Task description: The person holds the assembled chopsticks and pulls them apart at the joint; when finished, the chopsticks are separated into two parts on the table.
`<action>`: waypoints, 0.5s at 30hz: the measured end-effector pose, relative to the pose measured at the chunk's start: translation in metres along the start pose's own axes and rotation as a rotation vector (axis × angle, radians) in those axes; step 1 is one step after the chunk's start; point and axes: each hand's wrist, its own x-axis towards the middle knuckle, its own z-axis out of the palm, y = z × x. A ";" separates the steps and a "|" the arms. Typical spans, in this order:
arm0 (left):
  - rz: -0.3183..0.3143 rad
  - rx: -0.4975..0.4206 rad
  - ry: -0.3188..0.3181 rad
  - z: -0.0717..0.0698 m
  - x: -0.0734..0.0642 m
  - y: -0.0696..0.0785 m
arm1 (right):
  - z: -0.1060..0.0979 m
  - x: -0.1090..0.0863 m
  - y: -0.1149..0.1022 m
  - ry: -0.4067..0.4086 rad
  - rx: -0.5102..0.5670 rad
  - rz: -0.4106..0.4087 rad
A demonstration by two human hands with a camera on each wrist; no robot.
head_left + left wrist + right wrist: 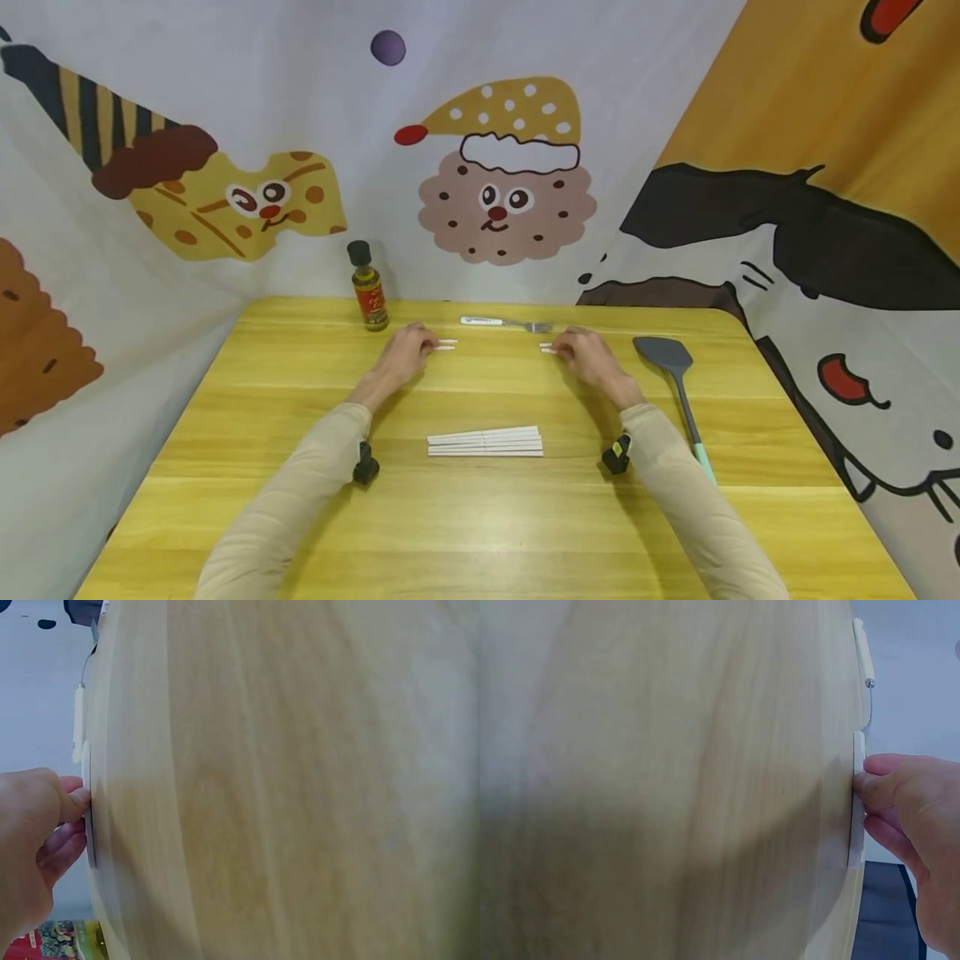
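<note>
My left hand (405,354) is near the back of the table, thumb and fingers pinching a thin white strip (89,832). In the head view, two narrow white ends (447,341) stick out to the right of its fingertips. Across from it, my right hand (590,357) pinches another thin white strip (857,832), and two short white ends (546,345) point left from its fingers. The fingers hide the middle of each strip. Between the hands and slightly behind them lies a fork (483,321) with a white handle. Several long white sticks (485,442) lie side by side nearer the front.
A dark-capped bottle (371,292) with a red label stands behind the left hand. Right of the right hand lies a grey spatula (666,354) with a mint handle end. The wooden table (480,525) ends at a patterned cloth (315,75) along the back.
</note>
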 end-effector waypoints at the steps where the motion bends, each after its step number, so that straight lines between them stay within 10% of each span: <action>1: 0.003 -0.001 0.005 0.000 0.001 0.001 | 0.000 0.000 0.001 0.008 0.001 -0.006; 15: 0.030 -0.002 0.036 0.004 0.004 0.002 | 0.000 0.003 0.004 0.017 0.006 -0.028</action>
